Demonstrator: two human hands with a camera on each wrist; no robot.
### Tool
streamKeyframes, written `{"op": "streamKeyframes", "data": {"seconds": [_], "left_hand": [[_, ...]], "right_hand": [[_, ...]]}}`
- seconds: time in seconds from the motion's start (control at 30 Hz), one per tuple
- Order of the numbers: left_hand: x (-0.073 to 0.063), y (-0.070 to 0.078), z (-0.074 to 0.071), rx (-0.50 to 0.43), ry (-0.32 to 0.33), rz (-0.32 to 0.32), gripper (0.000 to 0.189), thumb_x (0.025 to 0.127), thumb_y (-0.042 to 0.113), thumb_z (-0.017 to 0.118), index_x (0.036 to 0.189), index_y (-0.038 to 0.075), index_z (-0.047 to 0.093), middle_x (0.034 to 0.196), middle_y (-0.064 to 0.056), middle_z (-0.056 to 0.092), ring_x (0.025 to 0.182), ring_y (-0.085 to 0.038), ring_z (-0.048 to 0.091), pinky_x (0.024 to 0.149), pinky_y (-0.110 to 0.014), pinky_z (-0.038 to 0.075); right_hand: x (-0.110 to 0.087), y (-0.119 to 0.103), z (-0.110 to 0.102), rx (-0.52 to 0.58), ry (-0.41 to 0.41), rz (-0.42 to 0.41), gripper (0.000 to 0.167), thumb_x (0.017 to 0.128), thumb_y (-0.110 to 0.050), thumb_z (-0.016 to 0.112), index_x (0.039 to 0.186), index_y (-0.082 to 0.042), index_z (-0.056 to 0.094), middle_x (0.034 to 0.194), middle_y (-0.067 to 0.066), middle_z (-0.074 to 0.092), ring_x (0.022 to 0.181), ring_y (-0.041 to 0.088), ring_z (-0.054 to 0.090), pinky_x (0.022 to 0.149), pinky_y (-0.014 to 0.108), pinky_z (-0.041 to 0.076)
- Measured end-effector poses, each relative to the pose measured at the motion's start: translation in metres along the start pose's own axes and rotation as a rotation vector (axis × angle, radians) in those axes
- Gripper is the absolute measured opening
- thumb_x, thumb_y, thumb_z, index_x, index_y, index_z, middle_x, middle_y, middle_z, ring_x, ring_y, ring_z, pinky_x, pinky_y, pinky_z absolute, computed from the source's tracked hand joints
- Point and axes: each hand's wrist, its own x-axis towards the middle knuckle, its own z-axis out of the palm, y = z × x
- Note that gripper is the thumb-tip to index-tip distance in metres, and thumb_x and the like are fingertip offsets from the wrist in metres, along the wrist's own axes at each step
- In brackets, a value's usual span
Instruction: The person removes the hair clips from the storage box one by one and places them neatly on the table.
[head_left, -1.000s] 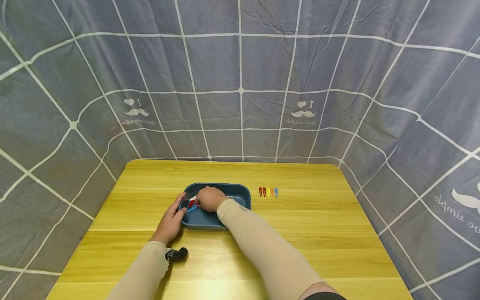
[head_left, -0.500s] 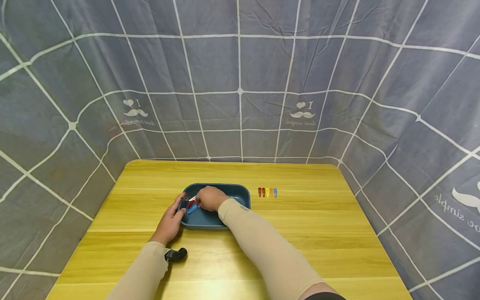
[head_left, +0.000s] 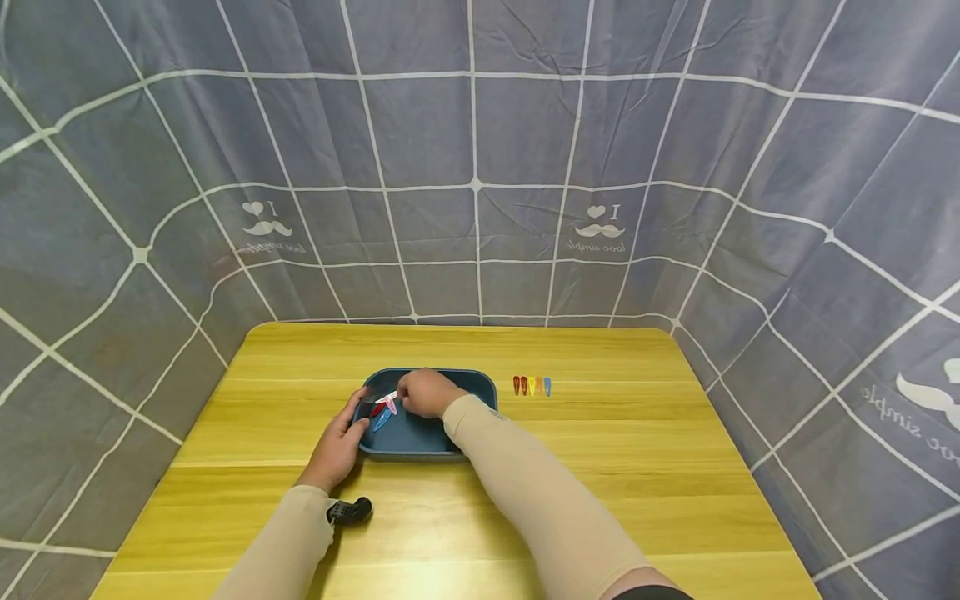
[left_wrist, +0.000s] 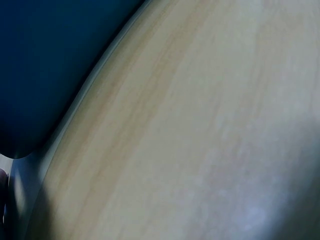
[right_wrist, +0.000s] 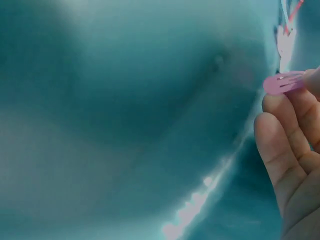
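Observation:
A dark blue tray (head_left: 427,455) stands on the table with several snap hair clips in its left part. A red clip (head_left: 378,409), a blue clip (head_left: 382,419), a white clip (head_left: 386,398) and a pink one (head_left: 392,406) lie close together there. My left hand (head_left: 339,442) holds the tray's left end, thumb near the front corner. Inside the tray, my right hand (head_left: 429,393) pinches a pink hair clip (right_wrist: 276,85) between thumb and fingers, as the right wrist view shows. Just beyond that clip lies a white clip (right_wrist: 285,47).
To the right of the tray, a row of hair clips lies on the wooden table (head_left: 600,467): two red clips (head_left: 521,386), a yellow clip (head_left: 532,386), an orange clip (head_left: 539,386) and a blue clip (head_left: 547,386). Grey checked cloth (head_left: 517,133) surrounds the table.
My right hand has drawn slightly to the right, away from the clip pile, so more of the clips show. The left hand keeps its place on the tray.

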Motion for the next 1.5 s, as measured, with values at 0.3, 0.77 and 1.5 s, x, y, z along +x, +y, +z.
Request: {"op": "streamKeyframes", "data": {"seconds": [0.3,0.77,1.5], "left_hand": [[0.001,-0.003,0.001,-0.001,0.009,0.017,0.057,0.113,0.023,0.041,0.168,0.029,0.027,0.173,-0.02,0.027,0.16,-0.045,0.024,0.128,-0.067,0.019],[0.001,-0.003,0.0,0.017,0.001,0.009,0.058,0.114,0.026,0.041,0.168,0.033,0.025,0.173,-0.02,0.027,0.159,-0.047,0.024,0.127,-0.069,0.02],[-0.002,0.003,0.001,0.009,0.009,0.035,0.058,0.112,0.021,0.042,0.169,0.023,0.027,0.171,-0.023,0.028,0.158,-0.048,0.026,0.128,-0.066,0.02]], "right_hand": [[-0.014,0.005,-0.02,0.254,0.033,0.073,0.008,0.101,-0.014,0.064,0.1,-0.014,0.071,0.096,-0.004,0.07,0.078,0.01,0.057,0.071,0.021,0.047],[-0.032,0.021,-0.049,0.437,0.101,0.123,0.018,0.1,-0.013,0.063,0.106,-0.005,0.078,0.098,0.0,0.074,0.075,0.011,0.057,0.066,0.021,0.047],[-0.067,0.063,-0.082,0.577,0.172,0.181,0.027,0.106,-0.015,0.061,0.125,-0.013,0.079,0.122,0.002,0.079,0.116,0.018,0.073,0.091,0.029,0.06]]}}
